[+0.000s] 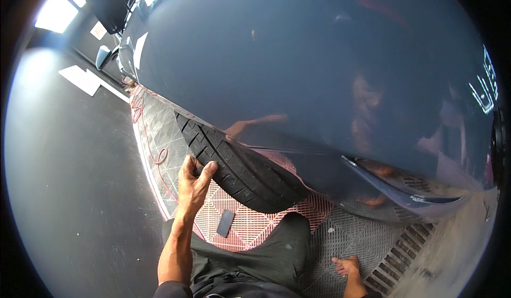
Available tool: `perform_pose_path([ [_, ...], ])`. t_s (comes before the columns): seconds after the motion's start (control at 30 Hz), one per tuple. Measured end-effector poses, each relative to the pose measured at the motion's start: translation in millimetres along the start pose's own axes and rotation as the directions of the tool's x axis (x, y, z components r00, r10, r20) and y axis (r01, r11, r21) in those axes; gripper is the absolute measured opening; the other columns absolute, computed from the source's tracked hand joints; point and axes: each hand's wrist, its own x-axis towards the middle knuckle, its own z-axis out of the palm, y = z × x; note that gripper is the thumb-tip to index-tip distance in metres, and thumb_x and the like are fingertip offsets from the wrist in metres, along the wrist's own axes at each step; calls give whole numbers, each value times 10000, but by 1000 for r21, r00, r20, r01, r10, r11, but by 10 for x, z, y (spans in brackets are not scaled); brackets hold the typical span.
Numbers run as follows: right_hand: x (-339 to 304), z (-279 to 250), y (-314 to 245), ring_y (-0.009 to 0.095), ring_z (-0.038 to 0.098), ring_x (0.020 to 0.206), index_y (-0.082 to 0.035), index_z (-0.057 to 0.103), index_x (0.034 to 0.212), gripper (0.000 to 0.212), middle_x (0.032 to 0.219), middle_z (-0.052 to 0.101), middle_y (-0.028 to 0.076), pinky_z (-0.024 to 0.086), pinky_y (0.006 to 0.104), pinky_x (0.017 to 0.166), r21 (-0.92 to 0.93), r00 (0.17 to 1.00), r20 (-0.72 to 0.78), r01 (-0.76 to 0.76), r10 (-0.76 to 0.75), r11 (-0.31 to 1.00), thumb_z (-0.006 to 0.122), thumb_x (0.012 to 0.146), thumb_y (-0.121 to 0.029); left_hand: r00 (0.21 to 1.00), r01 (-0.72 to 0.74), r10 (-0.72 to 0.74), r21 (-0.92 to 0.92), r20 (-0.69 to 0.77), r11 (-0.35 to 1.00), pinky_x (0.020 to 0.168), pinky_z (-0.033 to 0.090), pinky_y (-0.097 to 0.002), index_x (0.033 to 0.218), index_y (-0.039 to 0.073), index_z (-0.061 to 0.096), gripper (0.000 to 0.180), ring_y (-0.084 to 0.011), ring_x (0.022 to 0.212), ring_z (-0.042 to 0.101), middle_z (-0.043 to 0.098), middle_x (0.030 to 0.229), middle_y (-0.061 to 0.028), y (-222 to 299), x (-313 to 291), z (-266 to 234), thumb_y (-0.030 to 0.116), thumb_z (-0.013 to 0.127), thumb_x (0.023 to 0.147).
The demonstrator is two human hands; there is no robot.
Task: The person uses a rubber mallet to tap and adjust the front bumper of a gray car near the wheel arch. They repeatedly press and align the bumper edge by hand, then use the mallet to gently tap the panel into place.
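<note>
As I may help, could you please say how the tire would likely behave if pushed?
The tire is probably stiff, as its round shape shows no dent by the left hand. Its grooved tread looks grippy rather than slippery. Partly beneath the car, it seems unlikely to tip.

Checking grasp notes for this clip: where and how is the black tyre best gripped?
Probably at the left edge of the tyre, coming from the person's left, where the left hand is. That edge stands out from under the blue-grey bodywork, which overhangs the upper tread. Thumb on the grooved tread, fingers around the side, should suit its broad, curved shape.
</note>
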Motion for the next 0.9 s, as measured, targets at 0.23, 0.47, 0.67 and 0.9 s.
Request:
perform_pose_path([
  [0.23,-69,-37,-4,343,725,1065,90,678,1214,867,1199,725,225,569,439,964,19,999,-32,43,-43,999,875,740,-610,999,-25,25,-16,28,1000,591,325,-263,806,88,438,481,-72,694,352,391,738,61,-58,25,7,384,788,952],
  [0.47,-330,-2,-20,335,710,1122,71,677,1260,967,1298,699,202,549,429,989,-42,993,-9,120,-121,992,829,719,-716,1000,-25,25,7,6,1000,610,341,-280,805,86,421,479,-88,718,352,377,759,44,58,-17,-15,358,794,933],
  [0.67,-90,19,-2,353,740,1031,104,677,1224,897,1200,729,235,586,436,939,5,990,-97,103,-102,995,881,732,-618,996,-92,92,-23,7,995,590,387,-290,817,64,447,457,-95,690,415,452,726,24,-24,22,-19,322,804,938],
  [0.9,-781,713,-223,364,712,1110,114,704,1170,760,1179,729,263,542,432,982,42,782,-622,80,-36,996,889,775,-509,968,-248,249,-45,26,968,528,443,-341,824,36,496,411,-195,531,534,555,614,-83,-223,82,-159,236,850,882],
])
